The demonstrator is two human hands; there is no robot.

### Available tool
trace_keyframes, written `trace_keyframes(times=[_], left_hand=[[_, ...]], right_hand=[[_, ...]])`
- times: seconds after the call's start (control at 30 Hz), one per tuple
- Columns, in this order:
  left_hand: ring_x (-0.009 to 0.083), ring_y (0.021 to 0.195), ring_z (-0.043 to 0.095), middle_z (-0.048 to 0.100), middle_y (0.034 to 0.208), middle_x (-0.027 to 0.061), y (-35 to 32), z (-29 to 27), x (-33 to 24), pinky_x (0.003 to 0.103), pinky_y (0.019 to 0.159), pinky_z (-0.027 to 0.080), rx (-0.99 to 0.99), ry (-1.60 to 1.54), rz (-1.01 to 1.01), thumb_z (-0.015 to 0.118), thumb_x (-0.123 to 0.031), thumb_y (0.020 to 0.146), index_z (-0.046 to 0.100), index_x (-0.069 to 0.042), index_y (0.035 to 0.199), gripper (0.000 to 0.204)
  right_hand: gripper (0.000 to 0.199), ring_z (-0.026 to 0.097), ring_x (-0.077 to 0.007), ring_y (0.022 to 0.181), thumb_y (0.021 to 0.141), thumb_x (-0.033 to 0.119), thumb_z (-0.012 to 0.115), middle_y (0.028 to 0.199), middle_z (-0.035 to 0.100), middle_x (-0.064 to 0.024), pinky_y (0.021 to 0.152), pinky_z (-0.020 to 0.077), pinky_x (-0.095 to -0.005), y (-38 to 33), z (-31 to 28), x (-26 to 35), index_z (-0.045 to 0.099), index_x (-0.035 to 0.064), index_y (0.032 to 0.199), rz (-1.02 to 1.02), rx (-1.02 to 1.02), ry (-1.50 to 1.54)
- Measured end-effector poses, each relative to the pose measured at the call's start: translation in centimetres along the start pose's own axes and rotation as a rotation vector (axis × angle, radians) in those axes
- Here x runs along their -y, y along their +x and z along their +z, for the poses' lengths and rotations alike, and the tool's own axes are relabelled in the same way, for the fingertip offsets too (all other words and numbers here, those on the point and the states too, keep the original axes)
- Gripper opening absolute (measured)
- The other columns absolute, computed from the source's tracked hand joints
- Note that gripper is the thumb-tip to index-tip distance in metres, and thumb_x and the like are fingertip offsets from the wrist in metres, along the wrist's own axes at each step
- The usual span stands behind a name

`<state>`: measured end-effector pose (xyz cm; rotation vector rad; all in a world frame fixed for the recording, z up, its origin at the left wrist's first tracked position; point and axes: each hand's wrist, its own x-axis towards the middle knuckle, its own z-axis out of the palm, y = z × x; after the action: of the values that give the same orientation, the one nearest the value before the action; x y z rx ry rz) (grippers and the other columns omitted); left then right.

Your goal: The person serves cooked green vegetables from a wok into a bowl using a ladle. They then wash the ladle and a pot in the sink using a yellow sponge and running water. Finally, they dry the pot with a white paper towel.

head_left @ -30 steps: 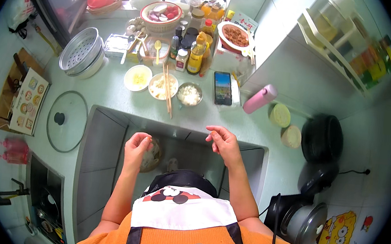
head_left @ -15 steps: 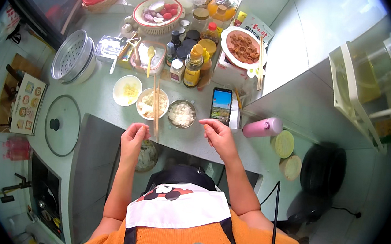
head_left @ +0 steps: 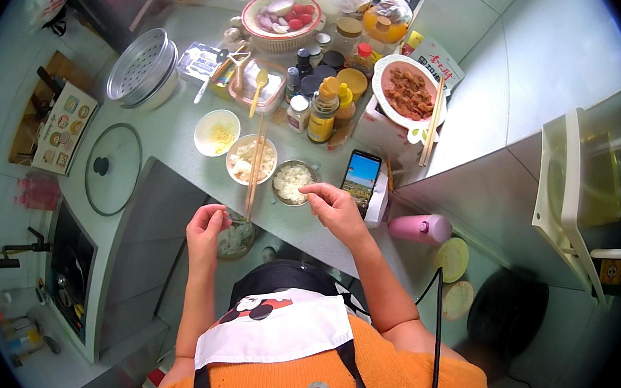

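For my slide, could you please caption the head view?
Bare right hand beside small steel bowl of chopped white food; left hand over sink.

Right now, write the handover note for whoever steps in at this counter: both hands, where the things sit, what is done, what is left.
Left hand: raised at the counter edge, fingers curled; whether it holds anything is unclear.
Right hand: fingers pinched together beside the small metal bowl of chopped white food; I cannot tell if it holds a pinch.
Things: white bowl with chopsticks laid across it, left of the metal bowl; phone propped to the right.
Done: three small bowls are filled on the counter.
Left: nothing visibly moved from these bowls yet.
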<state>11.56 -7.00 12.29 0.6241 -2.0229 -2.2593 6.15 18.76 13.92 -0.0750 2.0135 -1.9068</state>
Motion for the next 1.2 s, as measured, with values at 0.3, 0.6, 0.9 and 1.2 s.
trace_keyframes(times=[0.3,0.6,0.9,1.2], left_hand=[[0.0085,0.077,0.057,0.059,0.085,0.0009,-1.4,-6.9,1.2,0.023,0.071,0.049,-0.072,-0.068,0.042,0.057,-0.002,0.083,0.062,-0.001,0.094,0.012],[0.0089,0.074,0.057,0.06,0.082,0.0027,-1.2,-22.2,1.4,0.024,0.069,0.05,-0.072,-0.132,0.1,0.06,-0.002,0.081,0.058,-0.001,0.095,0.014],[0.0073,0.068,0.056,0.06,0.075,0.0019,0.2,-36.3,3.5,0.022,0.063,0.047,-0.055,0.002,0.039,0.061,-0.014,0.084,0.061,0.0,0.083,0.015],[0.0284,0.089,0.052,0.057,0.091,0.01,3.4,-34.8,8.1,0.037,0.081,0.041,0.071,0.556,0.547,0.057,-0.004,0.066,0.058,-0.006,0.07,0.005]], right_hand=[[0.022,0.043,-0.0018,0.06,0.09,0.016,0.052,0.069,0.049,0.0064,0.05,0.0339,-0.0177,0.7,6.0,0.4,0.062,0.0045,0.105,-0.064,0.024,-0.045],[0.02,0.039,-0.0006,0.052,0.09,0.015,0.053,0.065,0.049,0.0055,0.045,0.0287,-0.0157,-0.1,20.1,1.3,0.063,0.0045,0.104,-0.051,-0.104,-0.014],[0.021,0.038,-0.001,0.048,0.089,0.015,0.054,0.065,0.05,0.0038,0.042,0.0272,-0.0175,-0.8,34.7,0.5,0.062,0.0037,0.105,-0.022,-0.141,0.011],[0.02,0.039,-0.0008,0.051,0.09,0.014,0.053,0.065,0.048,0.0046,0.042,0.0268,-0.0162,-4.2,37.3,-0.3,0.062,0.0037,0.105,0.025,-0.279,-0.111]])
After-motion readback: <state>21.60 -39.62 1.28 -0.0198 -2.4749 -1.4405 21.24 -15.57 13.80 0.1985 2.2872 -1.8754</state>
